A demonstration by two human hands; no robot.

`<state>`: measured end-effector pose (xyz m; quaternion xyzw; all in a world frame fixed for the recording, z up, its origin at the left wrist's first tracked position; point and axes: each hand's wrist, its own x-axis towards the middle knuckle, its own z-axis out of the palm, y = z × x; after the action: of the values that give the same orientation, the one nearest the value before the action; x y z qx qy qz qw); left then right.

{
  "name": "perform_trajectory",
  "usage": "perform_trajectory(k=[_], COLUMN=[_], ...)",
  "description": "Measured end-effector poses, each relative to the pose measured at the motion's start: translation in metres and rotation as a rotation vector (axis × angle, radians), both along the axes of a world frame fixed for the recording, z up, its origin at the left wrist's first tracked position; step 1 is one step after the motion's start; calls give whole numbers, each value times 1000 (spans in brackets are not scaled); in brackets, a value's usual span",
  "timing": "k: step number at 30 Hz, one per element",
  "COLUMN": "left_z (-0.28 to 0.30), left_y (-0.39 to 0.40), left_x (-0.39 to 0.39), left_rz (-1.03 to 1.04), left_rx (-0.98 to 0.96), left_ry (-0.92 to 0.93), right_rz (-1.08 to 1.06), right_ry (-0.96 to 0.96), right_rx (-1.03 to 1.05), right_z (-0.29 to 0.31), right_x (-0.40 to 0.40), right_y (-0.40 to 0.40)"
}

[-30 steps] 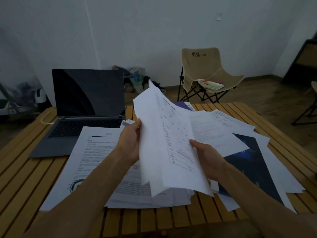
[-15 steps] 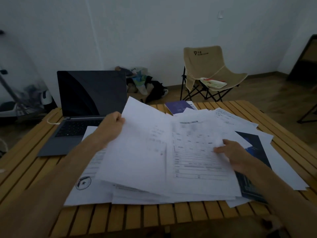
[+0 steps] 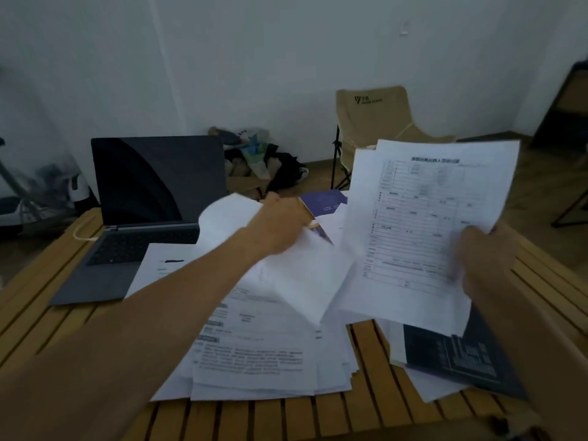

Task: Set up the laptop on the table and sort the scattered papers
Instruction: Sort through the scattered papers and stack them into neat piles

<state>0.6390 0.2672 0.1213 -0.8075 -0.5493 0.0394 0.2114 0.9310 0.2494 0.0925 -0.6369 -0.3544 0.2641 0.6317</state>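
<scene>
The right hand point(image 3: 486, 259) is gripping a printed form point(image 3: 423, 230) held upright, while the left hand point(image 3: 280, 224) is pinching a curled white sheet point(image 3: 296, 275) over the paper pile point(image 3: 254, 354).

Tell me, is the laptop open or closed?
Open: the laptop has its dark screen upright and its keyboard exposed on the table.

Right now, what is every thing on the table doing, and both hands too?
laptop: open, screen dark, cable plugged at its left.
form sheets: lifted off the table, held upright.
right hand: grips the form sheets.
left hand: reaching over the paper pile; its grip is blurred.
paper pile: lying flat, messy.
dark booklet: flat, partly covered.
folding chair: unfolded, nobody sitting.
</scene>
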Motion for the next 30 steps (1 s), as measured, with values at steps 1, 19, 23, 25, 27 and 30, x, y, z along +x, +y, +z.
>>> perform_trajectory(k=[1, 19, 23, 25, 27, 30], left_z=[-10, -29, -40, -32, -25, -13], left_y=[-3, -60, -81, -92, -100, -108], left_x=[9, -103, -79, -66, -57, -43], left_rz=[-84, 506, 361, 243, 139, 156], left_rx=[-20, 138, 11, -64, -145, -230], left_ry=[-13, -1344, -1655, -1806, -1890, -1966], right_rz=[11, 406, 483, 541, 623, 687], right_ry=[51, 395, 271, 390, 493, 519], right_rx=[-49, -264, -202, -188, -199, -189], right_z=[-6, -35, -32, -35, -38, -41], right_x=[2, -32, -81, -94, -103, -107], right_y=[3, 3, -20, -23, -22, -22])
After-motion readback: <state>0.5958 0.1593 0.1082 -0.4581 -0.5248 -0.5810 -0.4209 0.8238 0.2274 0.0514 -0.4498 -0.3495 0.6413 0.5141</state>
